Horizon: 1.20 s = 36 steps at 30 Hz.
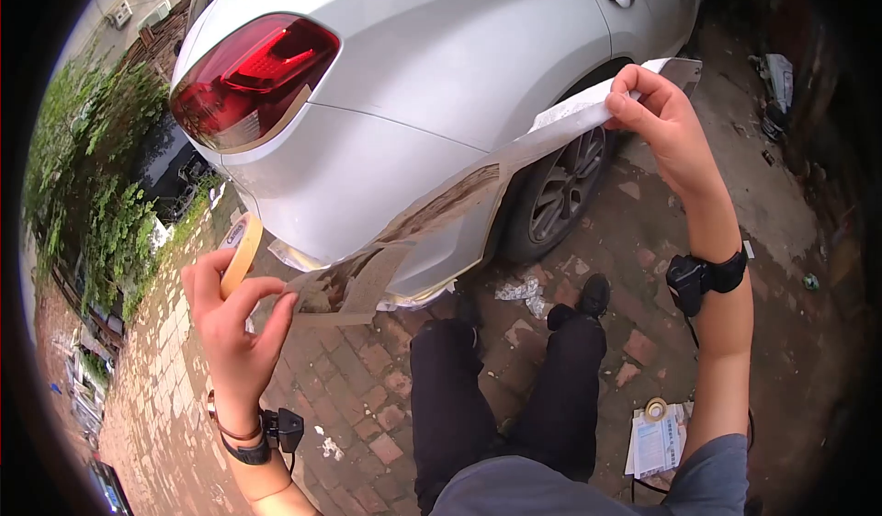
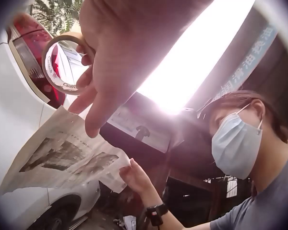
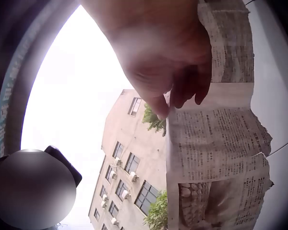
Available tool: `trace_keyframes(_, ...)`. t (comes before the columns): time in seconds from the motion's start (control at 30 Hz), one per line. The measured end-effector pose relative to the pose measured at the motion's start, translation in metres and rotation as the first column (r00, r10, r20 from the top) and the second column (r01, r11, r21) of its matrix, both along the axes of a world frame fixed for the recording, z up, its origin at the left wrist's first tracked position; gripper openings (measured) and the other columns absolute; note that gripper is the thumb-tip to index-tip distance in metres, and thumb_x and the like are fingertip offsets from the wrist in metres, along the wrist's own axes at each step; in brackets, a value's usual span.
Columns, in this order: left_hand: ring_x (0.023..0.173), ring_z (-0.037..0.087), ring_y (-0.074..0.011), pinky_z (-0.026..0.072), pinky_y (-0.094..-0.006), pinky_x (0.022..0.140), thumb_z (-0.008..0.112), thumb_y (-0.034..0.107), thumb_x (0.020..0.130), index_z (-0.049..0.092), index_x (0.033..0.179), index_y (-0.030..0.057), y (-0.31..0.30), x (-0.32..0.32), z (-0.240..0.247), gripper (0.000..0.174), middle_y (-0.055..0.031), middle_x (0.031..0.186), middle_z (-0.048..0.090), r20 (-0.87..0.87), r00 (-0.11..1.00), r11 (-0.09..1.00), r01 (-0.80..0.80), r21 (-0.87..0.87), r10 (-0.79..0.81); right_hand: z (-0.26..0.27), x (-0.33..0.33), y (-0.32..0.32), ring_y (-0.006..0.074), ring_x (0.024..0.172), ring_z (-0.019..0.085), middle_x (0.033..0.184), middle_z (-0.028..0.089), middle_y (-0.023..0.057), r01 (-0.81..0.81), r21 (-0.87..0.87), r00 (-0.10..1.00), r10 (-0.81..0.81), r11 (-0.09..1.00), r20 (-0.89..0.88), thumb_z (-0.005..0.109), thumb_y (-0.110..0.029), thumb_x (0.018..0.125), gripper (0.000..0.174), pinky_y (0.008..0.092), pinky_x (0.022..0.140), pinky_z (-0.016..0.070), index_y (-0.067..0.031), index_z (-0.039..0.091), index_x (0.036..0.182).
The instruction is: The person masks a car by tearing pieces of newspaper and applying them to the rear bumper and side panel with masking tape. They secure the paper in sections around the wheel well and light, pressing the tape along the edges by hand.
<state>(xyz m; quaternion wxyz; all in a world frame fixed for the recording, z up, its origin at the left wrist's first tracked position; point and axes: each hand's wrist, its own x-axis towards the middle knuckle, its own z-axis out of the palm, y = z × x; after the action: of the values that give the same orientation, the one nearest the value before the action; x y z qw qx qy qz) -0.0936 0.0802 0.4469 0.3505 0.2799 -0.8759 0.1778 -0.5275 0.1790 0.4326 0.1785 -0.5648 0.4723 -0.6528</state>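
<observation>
A long strip of printed newspaper (image 1: 441, 205) (image 2: 69, 151) (image 3: 216, 143) stretches between the two hands in front of the white car (image 1: 395, 148). My left hand (image 1: 234, 332) (image 2: 120, 62) pinches its lower left end between thumb and finger, and a roll of tan tape (image 1: 241, 263) (image 2: 47, 72) hangs on the other fingers of that hand. Higher up on the right, my right hand (image 1: 663, 125) (image 2: 137, 178) (image 3: 163, 62) pinches the strip's other end between thumb and fingers. The strip has torn, uneven edges in the right wrist view.
The car's red tail light (image 1: 262, 75) is at the upper left, its rear wheel (image 1: 565, 190) behind the strip. Crumpled plastic (image 1: 524, 294) lies near the feet on the brick ground. A second tape roll (image 1: 655, 409) sits on papers (image 1: 654, 447) at the lower right.
</observation>
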Motion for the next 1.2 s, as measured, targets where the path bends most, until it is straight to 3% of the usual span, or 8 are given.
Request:
trace_keyframes(0.17, 0.097, 0.051, -0.0254, 0.0452, -0.0368, 0.082, 0.082, 0.066, 0.057, 0.077, 0.104, 0.0044, 0.057, 0.055, 0.016, 0.078, -0.0106, 0.103, 0.058, -0.287, 0.958, 0.914, 0.096, 0.394, 0.023, 0.111, 0.070, -0.031, 0.0111, 0.060, 0.054, 0.060, 0.053, 0.0020, -0.162, -0.078, 0.682, 0.055, 0.984, -0.729, 0.079, -0.032, 0.083, 0.039, 0.0261, 0.057, 0.0426, -0.0025, 0.056, 0.069)
trace_keyframes(0.33, 0.119, 0.050, -0.0273, 0.0441, -0.0423, 0.103, 0.078, 0.072, 0.059, 0.059, 0.136, 0.0000, 0.071, 0.004, 0.075, 0.107, -0.0128, 0.128, 0.048, -0.051, 0.993, 0.922, -0.115, -0.369, 0.103, 0.097, 0.180, -0.030, 0.0346, 0.074, 0.069, 0.075, 0.069, 0.0160, -0.331, 0.394, -0.091, 0.387, 0.857, -0.918, 0.072, -0.013, 0.072, 0.016, 0.0423, 0.065, 0.0547, 0.0004, 0.072, 0.080)
trace_keyframes(0.43, 0.109, 0.052, -0.0262, 0.0445, -0.0370, 0.095, 0.082, 0.064, 0.057, 0.069, 0.123, 0.0024, 0.059, -0.026, 0.092, 0.091, -0.0115, 0.117, 0.052, 0.167, 0.984, 0.969, 0.105, -0.221, -0.069, 0.075, 0.203, -0.009, 0.0324, 0.082, 0.067, 0.074, 0.064, 0.0145, -0.304, 0.518, -0.267, 0.451, 0.799, -0.852, 0.067, -0.005, 0.072, 0.009, 0.0415, 0.067, 0.0556, 0.0031, 0.064, 0.072)
trace_keyframes(0.6, 0.084, 0.049, -0.0109, 0.0431, -0.0256, 0.070, 0.071, 0.006, 0.085, 0.063, 0.132, 0.0034, 0.006, -0.004, 0.074, 0.048, -0.0033, 0.099, 0.057, -0.540, 0.813, 0.806, 0.462, 0.370, -0.218, 0.054, 0.180, -0.013, 0.0258, 0.096, 0.061, 0.095, 0.059, 0.0096, -0.360, 0.355, -0.068, 0.356, 0.863, -0.932, 0.067, -0.006, 0.078, 0.016, 0.0356, 0.072, 0.0570, -0.0002, 0.061, 0.093)
trace_keyframes(0.73, 0.061, 0.040, -0.0020, 0.0314, -0.0126, 0.055, 0.056, -0.004, 0.083, 0.019, 0.159, 0.0054, -0.010, 0.023, 0.038, 0.085, -0.0031, 0.096, 0.056, -0.904, 0.417, 0.439, 0.833, 0.337, -0.096, 0.040, 0.149, -0.068, 0.0282, 0.099, 0.062, 0.100, 0.060, 0.0111, -0.201, 0.187, -0.178, 0.152, 0.962, -0.972, 0.060, -0.005, 0.087, 0.044, 0.0386, 0.074, 0.0578, -0.0097, 0.050, 0.129)
trace_keyframes(0.8, 0.064, 0.044, -0.0038, 0.0351, -0.0152, 0.056, 0.058, -0.007, 0.078, 0.034, 0.154, 0.0044, -0.023, 0.029, 0.006, 0.080, -0.0034, 0.095, 0.056, -0.876, 0.443, 0.253, 0.885, 0.391, -0.194, 0.034, 0.132, -0.106, 0.0293, 0.098, 0.064, 0.102, 0.062, 0.0123, -0.215, 0.140, -0.141, 0.111, 0.966, -0.984, 0.058, -0.002, 0.088, 0.056, 0.0395, 0.074, 0.0574, -0.0137, 0.043, 0.140)
trace_keyframes(0.87, 0.068, 0.051, -0.0096, 0.0414, -0.0213, 0.058, 0.060, -0.007, 0.074, 0.052, 0.142, 0.0041, -0.043, 0.022, -0.017, 0.069, -0.0048, 0.094, 0.057, -0.325, 0.764, 0.539, 0.631, 0.558, -0.558, 0.029, 0.133, -0.125, 0.0304, 0.097, 0.065, 0.104, 0.063, 0.0134, -0.228, 0.094, -0.097, 0.073, 0.969, -0.993, 0.056, 0.000, 0.089, 0.068, 0.0404, 0.075, 0.0569, -0.0177, 0.035, 0.151)
trace_keyframes(1.2, 0.080, 0.065, -0.0253, 0.0521, -0.0363, 0.061, 0.060, 0.010, 0.085, 0.056, 0.111, 0.0066, -0.013, -0.091, -0.034, 0.027, -0.0067, 0.087, 0.057, 0.336, 0.491, 0.579, 0.517, 0.630, -0.804, 0.053, 0.198, -0.167, 0.0397, 0.099, 0.065, 0.109, 0.067, 0.0211, -0.510, 0.356, 0.250, 0.531, 0.783, -0.810, 0.051, 0.008, 0.085, 0.081, 0.0473, 0.084, 0.0519, -0.0153, 0.023, 0.157)
